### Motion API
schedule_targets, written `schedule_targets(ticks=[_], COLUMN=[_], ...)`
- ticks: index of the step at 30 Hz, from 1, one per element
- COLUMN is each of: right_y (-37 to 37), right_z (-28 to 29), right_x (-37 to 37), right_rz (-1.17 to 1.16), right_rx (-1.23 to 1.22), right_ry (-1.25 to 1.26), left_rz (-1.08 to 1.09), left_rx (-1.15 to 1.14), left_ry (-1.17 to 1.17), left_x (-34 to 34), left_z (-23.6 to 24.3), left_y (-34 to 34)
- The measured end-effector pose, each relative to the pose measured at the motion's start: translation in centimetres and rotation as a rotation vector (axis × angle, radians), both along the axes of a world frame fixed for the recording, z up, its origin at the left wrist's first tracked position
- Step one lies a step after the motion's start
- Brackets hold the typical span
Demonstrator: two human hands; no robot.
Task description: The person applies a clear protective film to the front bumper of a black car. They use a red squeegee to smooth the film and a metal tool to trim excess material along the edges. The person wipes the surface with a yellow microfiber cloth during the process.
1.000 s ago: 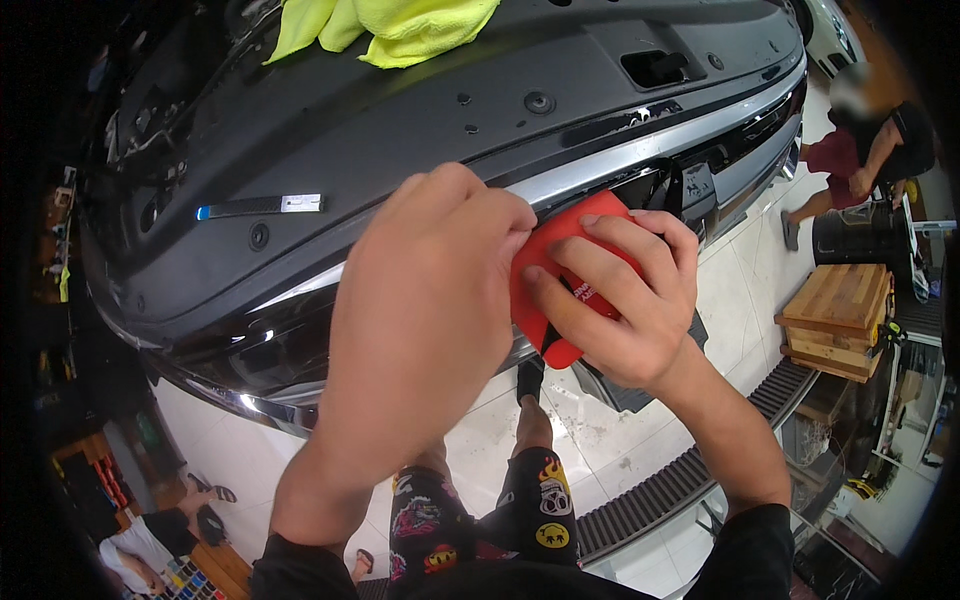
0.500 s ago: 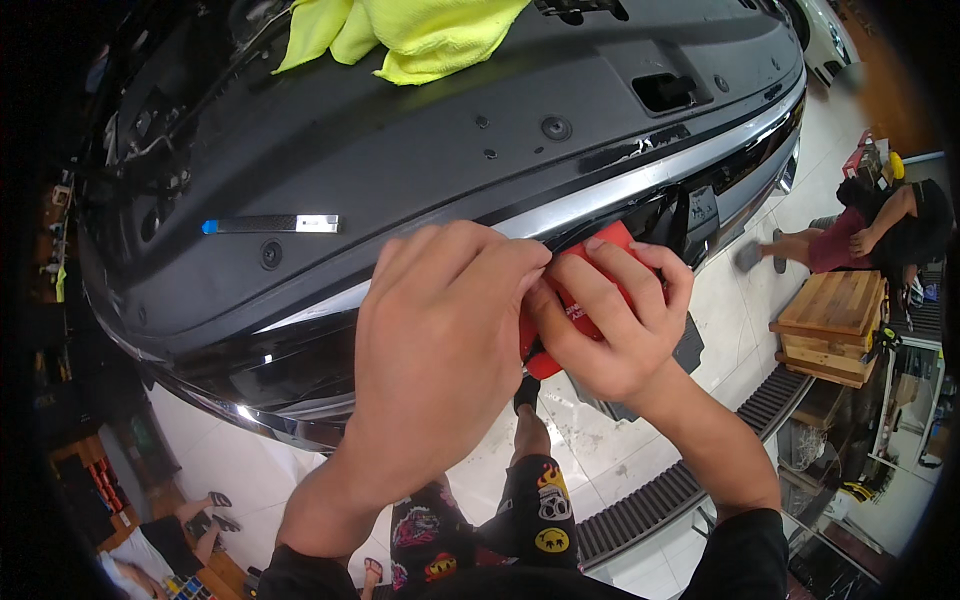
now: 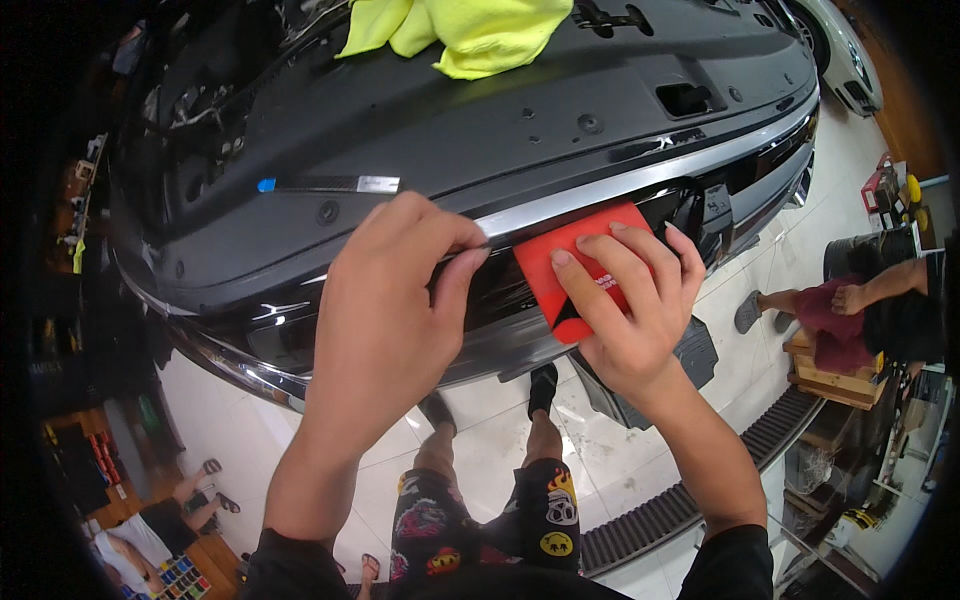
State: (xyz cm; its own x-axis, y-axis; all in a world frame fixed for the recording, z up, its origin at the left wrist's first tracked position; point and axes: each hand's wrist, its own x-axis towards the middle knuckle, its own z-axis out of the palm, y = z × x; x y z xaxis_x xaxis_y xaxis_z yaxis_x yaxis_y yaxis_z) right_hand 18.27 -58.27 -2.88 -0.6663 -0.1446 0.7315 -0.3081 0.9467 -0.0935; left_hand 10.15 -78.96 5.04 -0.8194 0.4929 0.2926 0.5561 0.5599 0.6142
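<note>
My right hand (image 3: 640,320) grips a flat red squeegee card (image 3: 545,255), fingers spread across its face and thumb out of sight beneath. The card lies against the dark grille (image 3: 500,310) of a car's front end, just below a silver trim strip (image 3: 600,190). To its left my left hand (image 3: 395,285) is closed, thumb and forefinger pinched together at the trim's edge. Anything between those fingertips is too small to make out. A slim snap-off knife (image 3: 330,184) with a blue end rests on the black plastic cover (image 3: 440,140) beyond my left hand.
A bright yellow cloth (image 3: 500,35) lies on the cover at the far side. Behind the right forearm sits a dark grey case-like object (image 3: 705,355) on the floor. One person (image 3: 835,310) is seated at the right beside wooden boxes; another (image 3: 150,530) is at lower left.
My left hand has moved left, away from the red card, which it overlapped before. More of the card now shows under my right hand. The whole view has shifted slightly.
</note>
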Motion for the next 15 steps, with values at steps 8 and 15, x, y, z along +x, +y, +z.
schedule_targets(ticks=[8,15], right_y=[-2.2,-4.9], right_z=[1.0,1.8], right_x=[-0.3,-0.4], right_rz=[0.097,0.041], right_rx=[0.051,0.079], right_ry=[-0.013,-0.051], left_rz=[0.007,-0.051], left_rx=[0.07,0.088], left_ry=[-0.011,0.007], left_x=[0.3,0.4], left_z=[-0.5,-1.0], left_y=[-0.1,-0.4])
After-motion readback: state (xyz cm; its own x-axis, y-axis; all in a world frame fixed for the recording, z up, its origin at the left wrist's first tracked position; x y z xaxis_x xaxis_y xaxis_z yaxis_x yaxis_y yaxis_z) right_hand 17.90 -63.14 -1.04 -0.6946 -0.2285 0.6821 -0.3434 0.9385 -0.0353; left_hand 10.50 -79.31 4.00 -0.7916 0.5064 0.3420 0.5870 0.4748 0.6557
